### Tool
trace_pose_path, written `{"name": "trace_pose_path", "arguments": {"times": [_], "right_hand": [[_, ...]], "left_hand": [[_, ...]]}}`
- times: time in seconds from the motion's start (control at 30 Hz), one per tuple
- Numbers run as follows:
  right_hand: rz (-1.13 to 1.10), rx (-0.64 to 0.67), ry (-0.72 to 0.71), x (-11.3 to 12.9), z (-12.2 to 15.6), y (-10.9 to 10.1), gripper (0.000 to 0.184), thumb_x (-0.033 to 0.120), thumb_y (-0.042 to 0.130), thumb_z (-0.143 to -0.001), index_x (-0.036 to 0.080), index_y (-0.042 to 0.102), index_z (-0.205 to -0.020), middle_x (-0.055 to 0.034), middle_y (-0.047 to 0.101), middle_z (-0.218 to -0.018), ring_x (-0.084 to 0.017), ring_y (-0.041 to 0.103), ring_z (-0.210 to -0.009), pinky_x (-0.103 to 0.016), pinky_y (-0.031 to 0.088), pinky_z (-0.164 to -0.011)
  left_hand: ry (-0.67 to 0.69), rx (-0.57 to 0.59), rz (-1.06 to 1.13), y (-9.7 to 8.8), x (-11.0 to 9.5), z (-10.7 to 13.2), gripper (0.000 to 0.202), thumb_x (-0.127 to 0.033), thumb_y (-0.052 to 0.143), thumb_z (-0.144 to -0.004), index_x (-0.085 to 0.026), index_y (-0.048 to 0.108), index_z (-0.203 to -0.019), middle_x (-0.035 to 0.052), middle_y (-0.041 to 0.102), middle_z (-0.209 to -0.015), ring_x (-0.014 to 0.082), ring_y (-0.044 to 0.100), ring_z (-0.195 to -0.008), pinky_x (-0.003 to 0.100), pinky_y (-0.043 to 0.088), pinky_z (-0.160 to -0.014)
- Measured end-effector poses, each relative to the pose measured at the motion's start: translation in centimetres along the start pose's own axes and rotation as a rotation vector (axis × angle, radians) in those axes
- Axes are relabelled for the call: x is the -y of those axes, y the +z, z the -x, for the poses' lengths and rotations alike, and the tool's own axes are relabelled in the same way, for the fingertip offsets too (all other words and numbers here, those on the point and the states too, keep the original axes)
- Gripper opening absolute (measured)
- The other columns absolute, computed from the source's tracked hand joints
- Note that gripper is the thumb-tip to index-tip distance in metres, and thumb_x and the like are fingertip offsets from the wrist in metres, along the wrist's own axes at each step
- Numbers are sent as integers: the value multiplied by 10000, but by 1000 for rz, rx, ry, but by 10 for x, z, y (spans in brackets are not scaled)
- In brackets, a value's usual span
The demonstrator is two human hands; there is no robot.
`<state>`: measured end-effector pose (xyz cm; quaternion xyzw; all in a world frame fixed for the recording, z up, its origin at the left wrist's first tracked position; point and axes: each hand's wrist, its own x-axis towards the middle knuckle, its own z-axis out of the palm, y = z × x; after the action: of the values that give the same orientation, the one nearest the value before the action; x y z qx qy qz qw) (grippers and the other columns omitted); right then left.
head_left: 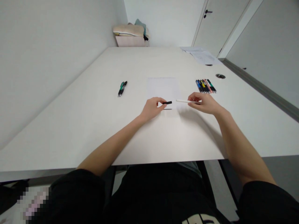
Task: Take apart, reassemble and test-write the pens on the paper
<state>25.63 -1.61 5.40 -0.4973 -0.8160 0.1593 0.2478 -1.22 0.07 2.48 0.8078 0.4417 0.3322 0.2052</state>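
My left hand (153, 108) pinches a small black pen cap (167, 102) just above the near edge of a white sheet of paper (163, 87). A short black line shows on the paper right under the cap. My right hand (204, 102) grips a white pen (184, 101) whose tip points left toward the cap, a small gap between them. Both hands hover low over the white table (93, 118).
A row of several coloured pens (206, 86) lies right of the paper. Two dark pens with green (122, 88) lie to the left. Loose papers (202, 56) rest at the far right corner, near a round cable hole (220, 76). Folded cloth sits on a box (130, 35) beyond the table.
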Motion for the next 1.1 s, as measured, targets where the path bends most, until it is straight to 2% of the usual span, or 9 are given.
{"name": "trace_pose_path", "arguments": {"times": [0.13, 0.47, 0.67, 0.8, 1.03, 1.1], "right_hand": [[34, 9, -36, 11, 0, 2, 143, 318, 562, -773, 193, 597, -833, -22, 614, -722, -133, 544, -638, -275, 432, -621], [75, 40, -54, 11, -3, 5, 162, 316, 558, -775, 197, 620, -866, -30, 638, -765, -139, 569, -648, -269, 447, -627], [139, 31, -83, 15, -4, 7, 167, 318, 565, -777, 203, 641, -871, -37, 650, -785, -148, 588, -648, -278, 437, -643], [123, 17, -152, 22, -5, 14, 181, 332, 552, -800, 197, 645, -878, -43, 651, -789, -142, 584, -633, -271, 436, -639], [91, -15, -178, 28, -5, 28, 190, 348, 529, -826, 213, 630, -912, -52, 655, -838, -152, 591, -672, -284, 453, -679], [89, -1, -169, 26, -5, 28, 188, 351, 532, -825, 221, 629, -921, -53, 657, -849, -159, 597, -685, -292, 459, -686]], "left_hand": [[-33, -20, 53, -3, 5, 3, 182, -261, 613, -783, -193, 699, -928, 17, 706, -861, 115, 539, -668, 254, 431, -665], [15, 9, 93, 0, 6, 5, 164, -242, 619, -776, -202, 702, -912, 15, 702, -860, 111, 544, -683, 250, 436, -672], [36, -14, 120, 0, 3, 7, 154, -237, 620, -770, -195, 699, -896, 18, 696, -841, 103, 524, -650, 243, 437, -652], [72, 0, 145, 5, -3, 6, 146, -246, 628, -775, -197, 700, -892, 15, 689, -814, 103, 522, -645, 239, 434, -647], [157, 45, 49, 10, -8, 3, 133, -237, 610, -798, -200, 675, -908, 17, 669, -813, 127, 544, -717, 266, 434, -714], [163, 66, 7, 9, -6, 3, 243, -296, 633, -786, -206, 644, -1012, 26, 664, -871, 142, 549, -758, 282, 440, -743]]}}
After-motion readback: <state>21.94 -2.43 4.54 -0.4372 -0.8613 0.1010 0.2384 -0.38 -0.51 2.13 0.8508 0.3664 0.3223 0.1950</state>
